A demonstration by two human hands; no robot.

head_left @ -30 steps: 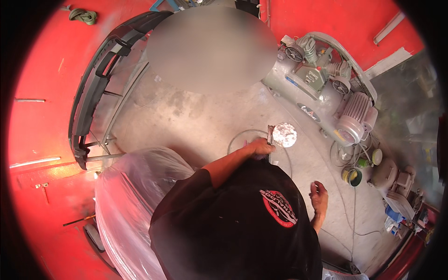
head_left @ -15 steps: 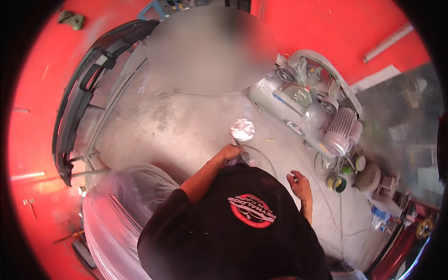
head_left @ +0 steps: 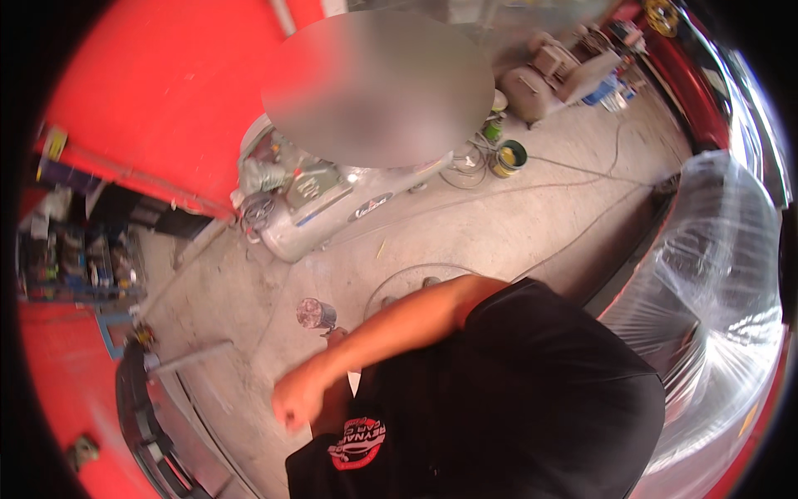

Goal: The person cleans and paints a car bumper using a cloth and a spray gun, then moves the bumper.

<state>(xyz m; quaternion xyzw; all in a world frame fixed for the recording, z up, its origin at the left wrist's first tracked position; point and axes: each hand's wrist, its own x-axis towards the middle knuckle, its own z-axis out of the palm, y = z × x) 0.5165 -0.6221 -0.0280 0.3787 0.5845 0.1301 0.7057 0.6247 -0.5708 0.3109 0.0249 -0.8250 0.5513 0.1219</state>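
Note:
A spray gun (head_left: 317,314) with a round, paint-smeared cup stands out past my right forearm, over the concrete floor. My left hand (head_left: 337,334) is closed around its handle; only a few fingers show, the rest lying behind that forearm. My right arm crosses my black shirt toward the left. At its end, my right hand (head_left: 298,395) is curled closed beside my left forearm. Whether it grips anything is hidden. Near the gun, a thin air hose (head_left: 432,266) loops over the floor.
A grey air compressor (head_left: 291,224) stands ahead by the red wall (head_left: 166,100). A dark bumper (head_left: 145,416) rests on a stand at lower left. Plastic sheeting (head_left: 706,291) covers a large shape at right. A paint can (head_left: 509,158) sits beyond the hoses.
My view has swung to the right, so the compressor now lies upper left and the plastic-covered shape at right. My right arm has moved across my body; the spray gun stays in my left hand.

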